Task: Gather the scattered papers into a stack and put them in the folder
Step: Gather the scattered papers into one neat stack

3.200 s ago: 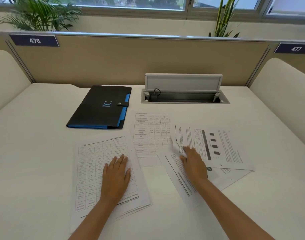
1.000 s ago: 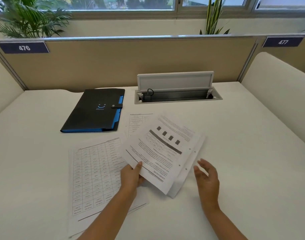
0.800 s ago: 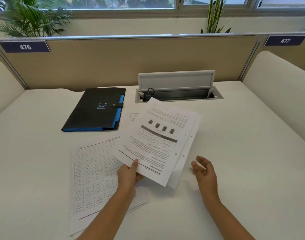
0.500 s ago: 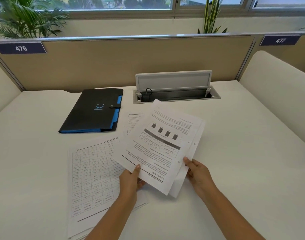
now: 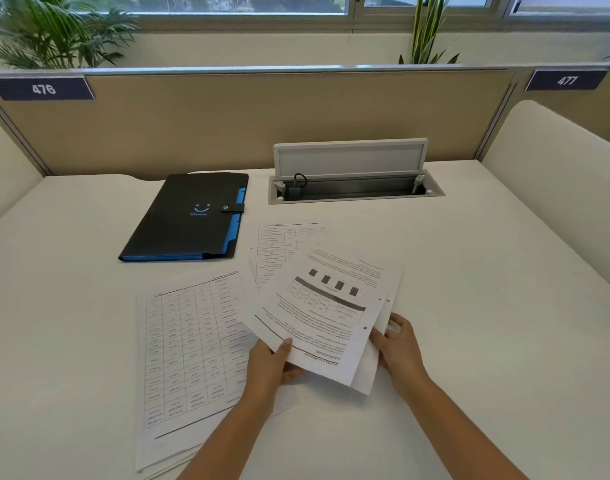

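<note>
I hold a small bundle of printed sheets (image 5: 326,306) just above the white desk; its top page shows text and a dark bar with small squares. My left hand (image 5: 270,367) pinches the bundle's near left corner, and my right hand (image 5: 398,344) grips its right edge. A stack of table-printed papers (image 5: 192,344) lies flat to the left, partly under my left arm. One more table sheet (image 5: 282,244) lies behind the bundle, half hidden by it. The black folder (image 5: 189,220) with blue edges lies closed with its strap snapped at the back left.
An open cable tray with a raised lid (image 5: 352,178) is set into the desk at the back centre. A beige partition (image 5: 262,116) closes the far side, and padded dividers (image 5: 556,161) stand to both sides.
My right hand, open and apart from the sheets a second ago, has closed on the bundle's right edge. The bundle tilted and shifted slightly right; my left hand kept its hold.
</note>
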Demonstrator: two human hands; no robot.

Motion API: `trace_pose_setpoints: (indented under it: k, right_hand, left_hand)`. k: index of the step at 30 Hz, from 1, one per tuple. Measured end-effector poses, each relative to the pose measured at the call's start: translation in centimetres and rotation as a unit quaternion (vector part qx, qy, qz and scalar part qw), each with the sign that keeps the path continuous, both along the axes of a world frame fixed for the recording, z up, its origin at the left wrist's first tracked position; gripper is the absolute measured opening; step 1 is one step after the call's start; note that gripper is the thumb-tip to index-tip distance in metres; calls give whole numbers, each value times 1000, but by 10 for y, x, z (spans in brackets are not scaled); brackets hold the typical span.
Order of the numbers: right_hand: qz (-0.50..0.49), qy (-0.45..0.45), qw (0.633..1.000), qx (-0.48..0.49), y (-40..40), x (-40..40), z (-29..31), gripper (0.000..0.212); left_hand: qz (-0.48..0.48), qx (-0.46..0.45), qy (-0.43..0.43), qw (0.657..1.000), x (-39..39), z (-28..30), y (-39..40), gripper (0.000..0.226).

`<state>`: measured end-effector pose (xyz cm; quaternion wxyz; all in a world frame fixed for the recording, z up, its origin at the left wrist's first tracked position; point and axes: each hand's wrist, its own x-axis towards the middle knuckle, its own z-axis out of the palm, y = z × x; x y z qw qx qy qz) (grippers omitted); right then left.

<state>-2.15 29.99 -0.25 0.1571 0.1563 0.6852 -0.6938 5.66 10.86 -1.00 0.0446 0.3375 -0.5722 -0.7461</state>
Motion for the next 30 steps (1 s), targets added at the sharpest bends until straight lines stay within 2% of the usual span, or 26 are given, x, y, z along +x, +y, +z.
trace_pose_setpoints:
  k: [3, 6, 8, 10, 11, 14, 18, 22, 26, 30]
  right_hand:
    - [-21, 8, 1000, -2, -2, 3, 1, 59]
    - [-36, 12, 999, 17, -4, 3, 0, 59]
    - [-50, 28, 998, 40, -6, 4, -3, 46]
    - [-51, 42, 996, 62, -8, 6, -1, 18]
    - [-50, 38, 996, 62, -9, 6, 2, 11]
    - [-33, -5, 999, 15, -6, 4, 6, 33]
    - [23, 7, 998, 54, 0, 3, 5, 3]
    - [20, 20, 997, 78, 1, 5, 3, 19]
    - [16, 43, 998, 48, 3, 7, 4, 31]
    - [-1, 96, 994, 51, 7, 13, 3, 77]
  left_hand:
    - [-12, -20, -3, 1000, 0, -1, 0, 22]
    - [-11, -7, 5, 1000, 2, 0, -1, 22]
    - [-8, 0, 14, 1000, 3, 1, -3, 21]
    - [-6, 4, 22, 1000, 5, 1, -4, 20]
    - [-7, 6, 26, 1000, 6, 1, -4, 20]
    - [-11, -1, 34, 999, 7, 1, -3, 22]
    - [-9, 5, 38, 999, 6, -1, -4, 18]
    - [-3, 41, 38, 998, 3, 0, -10, 15]
    - [23, 48, 68, 996, -6, 14, -28, 20]
    - [-16, 26, 89, 996, -15, 44, -57, 30]
